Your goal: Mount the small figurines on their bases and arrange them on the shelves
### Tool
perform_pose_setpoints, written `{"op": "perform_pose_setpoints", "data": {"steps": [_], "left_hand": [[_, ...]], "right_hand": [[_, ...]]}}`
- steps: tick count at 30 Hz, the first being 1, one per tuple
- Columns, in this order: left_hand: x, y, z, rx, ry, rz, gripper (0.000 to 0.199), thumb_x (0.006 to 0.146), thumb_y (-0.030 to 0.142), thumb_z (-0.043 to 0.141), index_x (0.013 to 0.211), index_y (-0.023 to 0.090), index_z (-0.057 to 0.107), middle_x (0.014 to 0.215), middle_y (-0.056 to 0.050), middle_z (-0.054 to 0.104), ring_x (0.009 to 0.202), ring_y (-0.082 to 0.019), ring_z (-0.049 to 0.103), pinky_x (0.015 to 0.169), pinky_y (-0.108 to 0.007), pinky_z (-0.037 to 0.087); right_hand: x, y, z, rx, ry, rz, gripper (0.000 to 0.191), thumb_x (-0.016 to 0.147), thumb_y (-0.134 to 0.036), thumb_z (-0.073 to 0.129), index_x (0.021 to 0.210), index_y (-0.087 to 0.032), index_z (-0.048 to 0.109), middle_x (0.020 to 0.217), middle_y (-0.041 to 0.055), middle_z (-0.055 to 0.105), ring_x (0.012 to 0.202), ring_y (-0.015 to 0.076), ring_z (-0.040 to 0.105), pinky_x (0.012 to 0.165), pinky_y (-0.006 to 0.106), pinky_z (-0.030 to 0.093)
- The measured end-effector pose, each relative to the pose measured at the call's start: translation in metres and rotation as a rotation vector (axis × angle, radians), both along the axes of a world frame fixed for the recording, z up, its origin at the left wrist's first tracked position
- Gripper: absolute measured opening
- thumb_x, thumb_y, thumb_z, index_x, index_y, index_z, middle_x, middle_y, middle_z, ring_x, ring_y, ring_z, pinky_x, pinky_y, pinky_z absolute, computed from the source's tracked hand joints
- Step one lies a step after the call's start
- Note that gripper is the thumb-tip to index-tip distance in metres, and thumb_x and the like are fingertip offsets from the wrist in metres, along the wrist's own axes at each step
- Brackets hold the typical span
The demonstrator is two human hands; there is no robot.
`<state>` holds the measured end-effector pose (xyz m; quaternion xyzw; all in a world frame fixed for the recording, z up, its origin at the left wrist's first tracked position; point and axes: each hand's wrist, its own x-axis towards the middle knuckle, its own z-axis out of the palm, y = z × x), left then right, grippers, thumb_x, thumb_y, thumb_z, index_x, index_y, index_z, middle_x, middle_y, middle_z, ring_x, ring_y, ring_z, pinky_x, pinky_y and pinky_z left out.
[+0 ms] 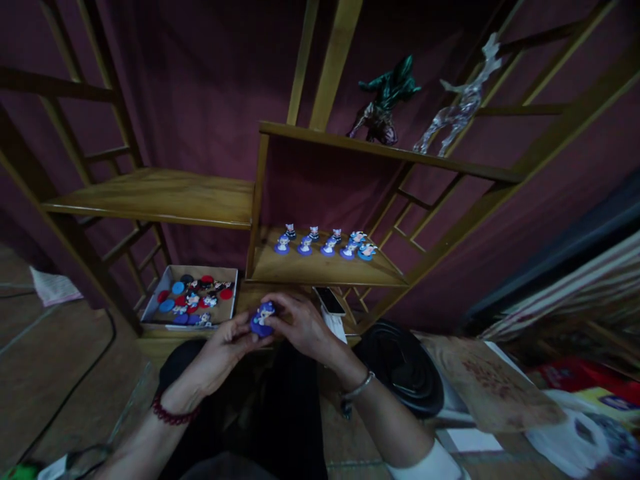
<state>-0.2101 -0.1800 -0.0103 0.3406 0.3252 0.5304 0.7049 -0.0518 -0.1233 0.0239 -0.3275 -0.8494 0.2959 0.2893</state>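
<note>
A small purple figurine (263, 320) with a round base is held between both hands, in front of the lower shelf. My left hand (225, 350) has its fingers and thumb on the base from the left. From the right, my right hand (299, 323) pinches the figurine's side. Several similar purple figurines (305, 246) stand in a front row on the middle shelf (320, 270), with dark ones (314, 233) behind and blue-based ones (367, 251) at the right end. An open box (230, 293) at the left holds several more figurines, many lying down.
A phone (329, 301) lies on the lower shelf right of my hands, above white paper (336, 327). A green statue (387, 100) and a clear statue (460, 110) stand on the upper shelf. A black round object (400, 370) and bags (575, 433) are at the right.
</note>
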Motion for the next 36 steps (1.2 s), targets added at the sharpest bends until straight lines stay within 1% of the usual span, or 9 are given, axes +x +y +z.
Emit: {"op": "perform_pose_setpoints", "data": {"steps": [5, 8, 10, 13, 15, 20, 25, 30, 36], "left_hand": [[-0.018, -0.005, -0.005, -0.020, -0.038, 0.055, 0.041, 0.066, 0.017, 0.069, 0.106, 0.017, 0.061, 0.110, -0.008, 0.062, 0.105, -0.023, 0.054, 0.094, -0.038, 0.041], [-0.027, -0.007, -0.008, -0.031, -0.059, 0.106, 0.045, 0.066, 0.017, 0.070, 0.109, 0.018, 0.059, 0.110, -0.008, 0.062, 0.103, -0.023, 0.055, 0.092, -0.037, 0.042], [-0.033, -0.009, -0.011, -0.042, -0.078, 0.137, 0.044, 0.065, 0.016, 0.070, 0.108, 0.017, 0.059, 0.109, -0.009, 0.062, 0.102, -0.023, 0.056, 0.091, -0.037, 0.043], [-0.042, -0.012, -0.015, -0.039, -0.107, 0.148, 0.040, 0.066, 0.017, 0.070, 0.105, 0.016, 0.061, 0.109, -0.009, 0.062, 0.101, -0.023, 0.056, 0.091, -0.037, 0.043], [-0.048, -0.013, -0.018, -0.025, -0.114, 0.149, 0.039, 0.067, 0.017, 0.069, 0.105, 0.016, 0.062, 0.109, -0.008, 0.062, 0.100, -0.022, 0.057, 0.091, -0.036, 0.043], [-0.060, -0.015, -0.022, 0.001, -0.115, 0.150, 0.040, 0.068, 0.018, 0.069, 0.107, 0.017, 0.061, 0.105, -0.007, 0.064, 0.096, -0.021, 0.059, 0.091, -0.036, 0.043], [-0.066, -0.017, -0.023, 0.008, -0.089, 0.154, 0.037, 0.066, 0.020, 0.070, 0.102, 0.017, 0.064, 0.103, -0.007, 0.065, 0.093, -0.022, 0.061, 0.089, -0.035, 0.044], [-0.069, -0.016, -0.027, -0.001, -0.108, 0.192, 0.035, 0.064, 0.020, 0.072, 0.098, 0.018, 0.066, 0.097, -0.006, 0.067, 0.086, -0.020, 0.063, 0.086, -0.035, 0.047], [-0.069, -0.016, -0.030, 0.047, -0.126, 0.190, 0.028, 0.068, 0.020, 0.068, 0.096, 0.017, 0.066, 0.097, -0.006, 0.066, 0.085, -0.020, 0.063, 0.082, -0.033, 0.048]], "right_hand": [[-0.021, 0.000, 0.001, -0.032, -0.021, 0.014, 0.025, 0.078, -0.023, 0.056, 0.103, -0.023, 0.055, 0.094, -0.0004, 0.064, 0.082, 0.0129, 0.060, 0.074, 0.025, 0.046], [-0.033, -0.001, 0.001, -0.023, -0.037, 0.018, 0.026, 0.078, -0.022, 0.055, 0.104, -0.023, 0.055, 0.094, -0.0007, 0.064, 0.082, 0.0129, 0.060, 0.075, 0.025, 0.046], [-0.040, -0.001, 0.001, -0.012, -0.045, 0.020, 0.029, 0.079, -0.023, 0.055, 0.107, -0.024, 0.054, 0.095, -0.0005, 0.064, 0.082, 0.0132, 0.061, 0.075, 0.026, 0.047], [-0.048, -0.001, 0.003, 0.009, -0.037, 0.062, 0.032, 0.079, -0.024, 0.055, 0.112, -0.025, 0.053, 0.100, 0.0009, 0.063, 0.087, 0.0141, 0.060, 0.077, 0.027, 0.047], [-0.053, -0.001, 0.005, 0.031, -0.036, 0.094, 0.031, 0.080, -0.023, 0.055, 0.111, -0.026, 0.055, 0.103, 0.0015, 0.062, 0.091, 0.0146, 0.059, 0.079, 0.027, 0.046], [-0.066, -0.001, 0.010, 0.058, -0.055, 0.125, 0.028, 0.079, -0.023, 0.055, 0.107, -0.024, 0.057, 0.102, 0.0012, 0.062, 0.091, 0.0138, 0.058, 0.082, 0.026, 0.044], [-0.075, -0.002, 0.017, 0.074, -0.132, 0.153, 0.027, 0.080, -0.021, 0.054, 0.107, -0.025, 0.056, 0.101, 0.0000, 0.062, 0.092, 0.0132, 0.058, 0.081, 0.025, 0.043], [-0.080, -0.001, 0.021, 0.119, -0.179, 0.172, 0.028, 0.080, -0.020, 0.054, 0.107, -0.024, 0.055, 0.101, 0.0001, 0.063, 0.090, 0.0123, 0.058, 0.080, 0.024, 0.043], [-0.083, 0.001, 0.025, 0.189, -0.182, 0.209, 0.025, 0.082, -0.021, 0.052, 0.106, -0.022, 0.056, 0.099, 0.0015, 0.063, 0.090, 0.0123, 0.057, 0.080, 0.023, 0.043]]}}
